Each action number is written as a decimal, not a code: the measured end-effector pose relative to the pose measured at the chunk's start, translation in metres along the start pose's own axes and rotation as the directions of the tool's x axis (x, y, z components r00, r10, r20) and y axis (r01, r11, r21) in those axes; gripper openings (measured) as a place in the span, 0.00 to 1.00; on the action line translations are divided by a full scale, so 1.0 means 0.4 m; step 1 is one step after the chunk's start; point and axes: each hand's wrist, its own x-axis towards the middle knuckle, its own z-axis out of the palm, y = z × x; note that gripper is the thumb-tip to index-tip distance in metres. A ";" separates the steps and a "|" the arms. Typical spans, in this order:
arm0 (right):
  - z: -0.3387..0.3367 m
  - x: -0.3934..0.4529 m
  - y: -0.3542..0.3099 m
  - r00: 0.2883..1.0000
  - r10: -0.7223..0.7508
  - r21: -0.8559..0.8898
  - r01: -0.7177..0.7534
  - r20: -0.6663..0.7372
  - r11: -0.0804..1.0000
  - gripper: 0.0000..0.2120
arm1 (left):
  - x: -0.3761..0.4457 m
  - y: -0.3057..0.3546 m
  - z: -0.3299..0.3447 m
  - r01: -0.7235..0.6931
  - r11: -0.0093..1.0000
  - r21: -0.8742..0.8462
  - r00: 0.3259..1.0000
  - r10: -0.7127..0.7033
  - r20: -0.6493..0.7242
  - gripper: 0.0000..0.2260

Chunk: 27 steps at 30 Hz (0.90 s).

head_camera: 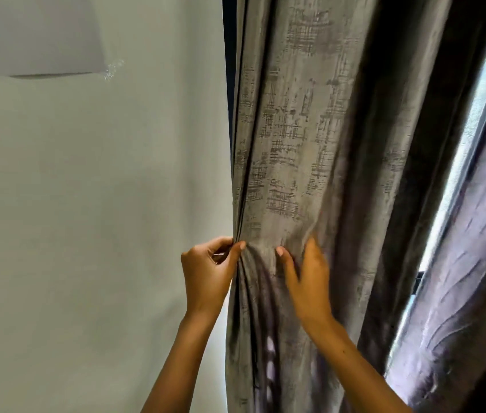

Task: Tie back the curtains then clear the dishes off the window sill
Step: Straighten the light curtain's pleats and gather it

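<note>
Gathering: your left hand [206, 268] pinches the grey curtain [289, 150] edge | right hand [307, 275], at 3 o'clock, fingers curled into its folds.

A pale wall [86, 204] lies left of the grip, a paper [36, 34] taped high on it. Daylight enters through a window [474, 138] strip to the right.

Curtain [295, 144], grey with a darker crosshatch print, is hanging in long vertical folds beside the pale wall and bunching to a narrow waist where I am gathering it, while a second, plainer purple-grey curtain [474, 278] is hanging at the right.
</note>
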 end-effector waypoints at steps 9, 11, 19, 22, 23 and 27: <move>0.065 -0.085 0.009 0.941 -0.099 -0.075 0.130 0.323 0.989 0.26 | -0.024 0.012 0.016 -0.058 0.998 -0.022 0.998 0.058 0.001 0.08; 0.060 -0.078 0.020 0.909 -0.175 -0.145 0.245 0.379 0.959 0.29 | -0.030 0.016 0.014 -0.070 0.997 -0.037 0.997 0.071 0.015 0.09; 0.037 -0.045 0.032 0.822 -0.192 -0.136 0.308 0.536 0.942 0.34 | -0.036 0.042 0.006 -0.129 0.991 -0.043 0.989 0.131 0.063 0.14; 0.033 -0.042 0.021 0.807 -0.187 -0.117 0.301 0.560 0.946 0.34 | -0.033 0.043 0.013 -0.146 0.989 -0.009 0.988 0.146 0.042 0.14; 0.029 -0.041 0.019 0.793 -0.184 -0.129 0.313 0.581 0.941 0.36 | -0.030 0.037 0.014 -0.139 0.990 0.003 0.990 0.139 0.021 0.11; 0.005 0.000 0.017 0.953 -0.182 -0.200 0.233 0.244 0.952 0.39 | -0.007 -0.001 -0.005 0.021 0.998 -0.057 1.000 -0.022 -0.019 0.05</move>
